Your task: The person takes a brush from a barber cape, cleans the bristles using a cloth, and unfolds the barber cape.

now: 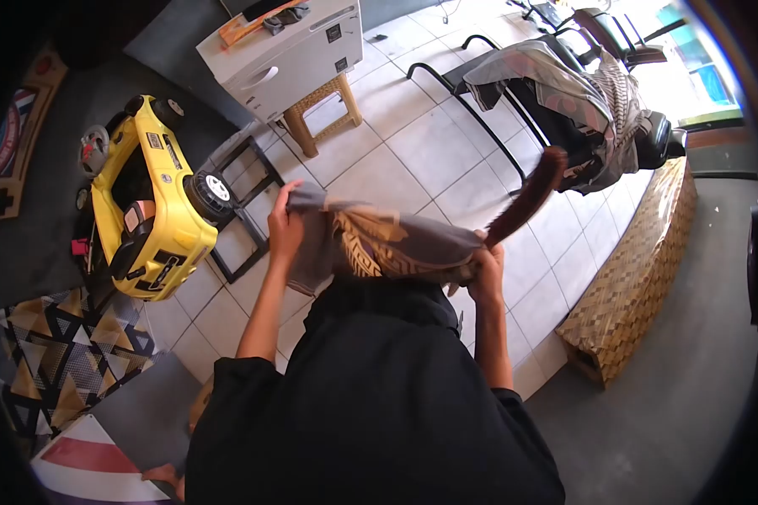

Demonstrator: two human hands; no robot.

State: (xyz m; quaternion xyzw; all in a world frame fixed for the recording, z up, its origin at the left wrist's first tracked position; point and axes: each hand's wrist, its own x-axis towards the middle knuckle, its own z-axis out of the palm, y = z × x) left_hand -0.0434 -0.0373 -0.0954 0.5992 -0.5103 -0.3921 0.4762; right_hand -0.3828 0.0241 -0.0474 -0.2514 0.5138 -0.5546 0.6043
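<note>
A dark grey cloth with a gold and cream print is stretched in front of my waist. My left hand is closed on its left end, where the cloth hangs down in folds. On the other side, my right hand grips the cloth's right end. A long dark brown brush with bristles along its edge sticks up and out from my right hand, which seems to hold it together with the cloth. The brush's handle is hidden in the fingers.
A yellow toy car stands left beside a black frame. Ahead are a white cabinet and a woven stool. Draped cloth covers a black chair. A woven box lies right. Another person's hand shows bottom left.
</note>
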